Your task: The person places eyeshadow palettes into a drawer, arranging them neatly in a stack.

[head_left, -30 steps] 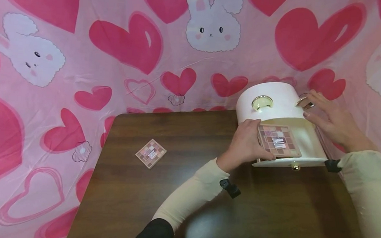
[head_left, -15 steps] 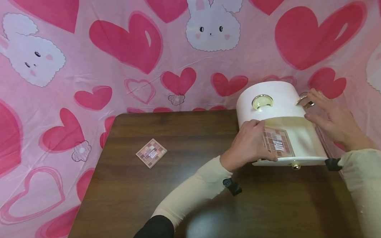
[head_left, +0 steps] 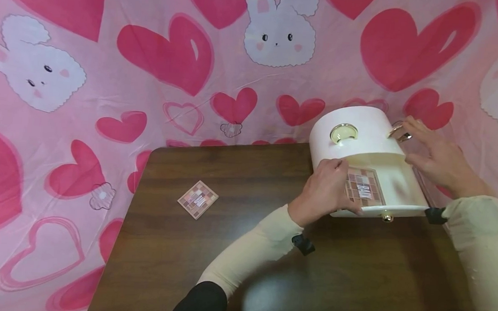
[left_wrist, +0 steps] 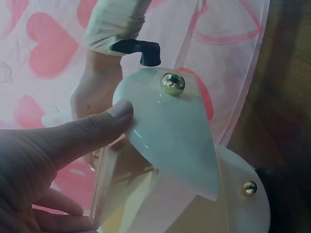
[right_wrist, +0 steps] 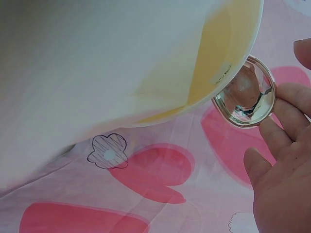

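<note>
A white box (head_left: 360, 121) with rounded sides stands at the back right in the head view, its drawer (head_left: 399, 182) pulled out toward me. Inside the drawer's left part is a checkered eyeshadow palette (head_left: 365, 186). My left hand (head_left: 324, 187) grips this palette by its left edge; the thumb (left_wrist: 87, 133) lies at the rim of the drawer front (left_wrist: 170, 131) in the left wrist view. Beside the box's right side, my right hand (head_left: 441, 158) touches the rim of a gold oval handle (right_wrist: 248, 94) with its fingertips, thumb apart from it.
A second checkered palette (head_left: 198, 200) lies on the dark wooden table (head_left: 239, 174), left of my left forearm. Another gold handle (head_left: 343, 133) sits on the box, and a gold knob (head_left: 387, 219) on the drawer front. Behind hangs a pink cloth (head_left: 228, 70) with hearts and rabbits.
My left hand has lowered the palette into the drawer and shifted it slightly left. The right hand has stayed at the gold handle, its thumb moving a little away.
</note>
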The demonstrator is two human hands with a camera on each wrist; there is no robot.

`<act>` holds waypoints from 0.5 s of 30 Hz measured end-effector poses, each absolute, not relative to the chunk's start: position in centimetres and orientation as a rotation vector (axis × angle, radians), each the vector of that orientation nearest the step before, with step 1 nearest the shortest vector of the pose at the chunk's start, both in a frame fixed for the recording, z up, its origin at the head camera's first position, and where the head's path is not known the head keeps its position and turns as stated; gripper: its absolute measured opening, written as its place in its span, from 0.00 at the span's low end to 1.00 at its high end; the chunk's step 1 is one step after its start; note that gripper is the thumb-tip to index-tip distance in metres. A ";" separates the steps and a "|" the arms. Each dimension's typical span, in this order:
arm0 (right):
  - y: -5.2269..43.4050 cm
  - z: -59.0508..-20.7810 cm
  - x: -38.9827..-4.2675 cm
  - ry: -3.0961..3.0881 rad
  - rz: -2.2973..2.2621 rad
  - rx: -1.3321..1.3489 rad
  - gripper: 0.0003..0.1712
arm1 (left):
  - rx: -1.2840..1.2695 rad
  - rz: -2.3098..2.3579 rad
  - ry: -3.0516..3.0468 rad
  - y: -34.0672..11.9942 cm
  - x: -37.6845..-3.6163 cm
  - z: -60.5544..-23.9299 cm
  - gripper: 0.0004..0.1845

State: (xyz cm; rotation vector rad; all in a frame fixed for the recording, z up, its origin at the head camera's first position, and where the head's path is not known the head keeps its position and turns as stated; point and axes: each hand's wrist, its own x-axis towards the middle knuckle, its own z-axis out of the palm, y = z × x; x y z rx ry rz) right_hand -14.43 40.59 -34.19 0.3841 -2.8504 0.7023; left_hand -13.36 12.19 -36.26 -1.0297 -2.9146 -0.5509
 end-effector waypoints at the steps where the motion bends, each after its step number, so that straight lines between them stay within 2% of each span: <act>1: 40.6 -34.2 -14.4 -2.850 0.703 0.383 0.44 | -1.037 -0.545 -2.904 12.2 -13.4 -36.3 0.54; 15: 40.5 -34.3 -14.5 -2.861 0.700 0.364 0.43 | -1.119 -0.720 -2.798 11.2 -14.0 -37.5 0.50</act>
